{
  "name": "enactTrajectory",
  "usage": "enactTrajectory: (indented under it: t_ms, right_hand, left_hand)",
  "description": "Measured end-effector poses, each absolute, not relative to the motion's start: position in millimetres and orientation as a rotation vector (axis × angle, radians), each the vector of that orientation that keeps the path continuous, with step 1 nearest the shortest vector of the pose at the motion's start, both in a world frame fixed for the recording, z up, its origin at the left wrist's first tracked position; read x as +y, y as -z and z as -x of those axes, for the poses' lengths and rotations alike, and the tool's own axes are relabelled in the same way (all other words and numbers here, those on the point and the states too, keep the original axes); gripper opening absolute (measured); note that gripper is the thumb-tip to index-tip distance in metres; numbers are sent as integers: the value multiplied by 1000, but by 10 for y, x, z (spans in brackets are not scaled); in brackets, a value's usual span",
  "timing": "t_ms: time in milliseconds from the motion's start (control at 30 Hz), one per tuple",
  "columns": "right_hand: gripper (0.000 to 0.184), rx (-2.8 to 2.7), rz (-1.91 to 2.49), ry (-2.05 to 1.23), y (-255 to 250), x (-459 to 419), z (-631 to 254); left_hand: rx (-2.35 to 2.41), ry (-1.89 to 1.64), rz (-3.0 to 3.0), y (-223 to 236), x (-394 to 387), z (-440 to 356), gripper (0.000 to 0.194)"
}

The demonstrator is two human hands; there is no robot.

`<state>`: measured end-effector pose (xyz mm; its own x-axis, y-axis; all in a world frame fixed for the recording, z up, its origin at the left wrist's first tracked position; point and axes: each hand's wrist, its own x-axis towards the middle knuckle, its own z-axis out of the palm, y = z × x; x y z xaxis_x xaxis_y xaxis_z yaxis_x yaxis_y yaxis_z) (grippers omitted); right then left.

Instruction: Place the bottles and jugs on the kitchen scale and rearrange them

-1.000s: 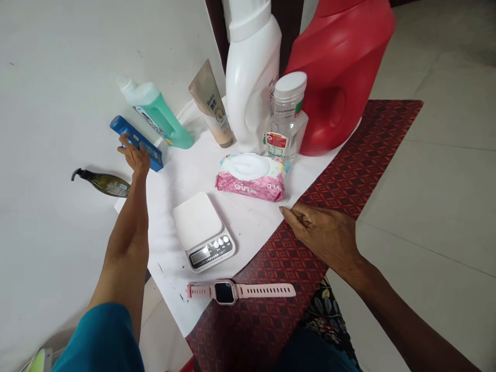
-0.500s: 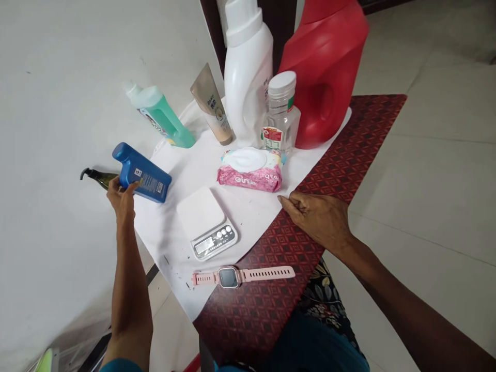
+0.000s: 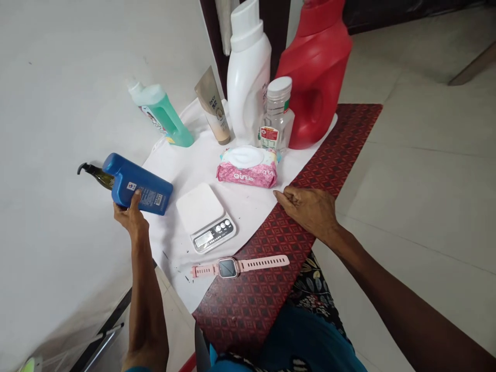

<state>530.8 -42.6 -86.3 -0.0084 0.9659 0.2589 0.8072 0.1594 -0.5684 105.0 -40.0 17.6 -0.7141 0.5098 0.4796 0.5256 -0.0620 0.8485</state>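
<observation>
My left hand point(image 3: 134, 217) grips a blue plastic bottle point(image 3: 149, 191), thumb on its labelled face and the other fingers hidden behind. The bottle leans with its narrower end to the upper left. Behind it a dark pump bottle point(image 3: 96, 174) is partly covered. To the right of the blue bottle lies a white digital kitchen scale point(image 3: 199, 206) with nothing on its platform. My right hand point(image 3: 310, 209) rests closed at the red patterned table edge, thumb pointing toward a pink wet-wipe pack point(image 3: 247, 173); nothing shows in its fingers.
A pink-strapped smartwatch point(image 3: 228, 267) lies in front of the scale. Toward the back stand a green bottle point(image 3: 166, 116), a beige tube point(image 3: 213, 108), a white detergent bottle point(image 3: 246, 88), a clear jar point(image 3: 279, 124) and a red jug point(image 3: 310, 67). A wall point(image 3: 70, 77) borders the left.
My left hand has brought the blue bottle slightly toward me and lifted or tilted it a little, baring more of its front. My right hand stays at the table edge. The view has shifted slightly.
</observation>
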Motion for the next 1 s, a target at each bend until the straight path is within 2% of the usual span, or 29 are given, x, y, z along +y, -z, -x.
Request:
enactTrajectory:
  t_ms: [133,300,733,833,1000]
  right_hand:
    - [52,-1842,1666,-329,867,-428,-5317]
    - [55,-1839,1654,-328,877,-426,-5321]
    - [49,-1830,1690,-336,841,-437,-5310]
    - [49,-1831,1678,-335,847,-441,-5311]
    - [49,-1823,1664,-342,855,-446,-5310]
  left_hand:
    - [-2026,1995,1285,-365,-680,-1176,65]
    - [-1958,2048,1447,-535,-925,-1427,55]
    - [-2177,1857,1668,-355,-961,-1985,57]
    - [-2236,1774,1678,-369,-1004,-1951,62]
    - [-2228,1723,1809,-459,-1091,-1905,81]
